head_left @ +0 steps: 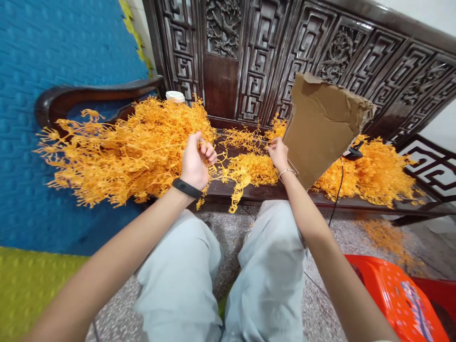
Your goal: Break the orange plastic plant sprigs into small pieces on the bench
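Note:
Fingers curled inward, my left hand (196, 160) is closed on an orange branching plastic sprig (221, 168) at the right edge of a big heap of orange plastic sprigs (142, 147). My right hand (278, 154) pinches the end of a thin orange strand, just left of a cardboard piece (320, 128). Between the hands, a smaller pile of orange pieces (254, 168) lies on the dark wooden bench (263, 191), and a few pieces hang over its front edge. The exact grip of the fingertips is partly hidden.
Another orange heap (381, 171) lies on the bench at the right, beside a black clip-like object with a cable (353, 153). A white cup (175, 97) stands behind the left heap. A red plastic stool (395, 289) is at lower right. Carved backrest (221, 85) rises behind.

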A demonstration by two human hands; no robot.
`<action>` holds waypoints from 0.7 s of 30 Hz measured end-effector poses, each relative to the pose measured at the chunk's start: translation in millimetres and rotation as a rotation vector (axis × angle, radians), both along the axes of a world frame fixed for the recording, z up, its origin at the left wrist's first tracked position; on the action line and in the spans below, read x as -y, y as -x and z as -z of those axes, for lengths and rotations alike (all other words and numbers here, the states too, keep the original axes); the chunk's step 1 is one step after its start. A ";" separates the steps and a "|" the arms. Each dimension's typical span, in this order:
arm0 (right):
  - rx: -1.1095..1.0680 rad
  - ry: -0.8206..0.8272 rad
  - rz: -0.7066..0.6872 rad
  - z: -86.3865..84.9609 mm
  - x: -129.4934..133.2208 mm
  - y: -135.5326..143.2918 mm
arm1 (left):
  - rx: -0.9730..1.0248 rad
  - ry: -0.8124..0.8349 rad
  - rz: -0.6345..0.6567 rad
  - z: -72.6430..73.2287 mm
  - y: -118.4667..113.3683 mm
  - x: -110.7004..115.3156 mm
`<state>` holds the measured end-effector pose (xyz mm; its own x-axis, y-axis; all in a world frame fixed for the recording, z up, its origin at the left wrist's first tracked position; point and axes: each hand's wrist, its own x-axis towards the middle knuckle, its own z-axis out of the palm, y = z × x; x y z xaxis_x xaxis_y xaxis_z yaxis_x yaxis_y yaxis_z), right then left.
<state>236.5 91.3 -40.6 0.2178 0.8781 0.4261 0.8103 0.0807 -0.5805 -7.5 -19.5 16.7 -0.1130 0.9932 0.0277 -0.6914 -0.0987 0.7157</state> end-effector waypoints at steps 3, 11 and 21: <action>-0.079 0.135 0.001 15.5 -3.6 -9.1 | -0.009 0.017 0.039 3.5 6.3 -3.3; 0.033 0.245 -0.093 38.8 -15.8 -15.3 | -0.057 0.054 0.054 4.6 6.0 -7.6; 0.263 0.392 -0.149 61.8 -29.0 -11.3 | -0.059 0.048 0.041 6.6 3.7 -10.0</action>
<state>247.8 120.4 -102.4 0.0072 0.9967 0.0814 0.9295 0.0233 -0.3681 -11.1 -9.5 10.1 -0.0718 0.9973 -0.0150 -0.6508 -0.0355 0.7584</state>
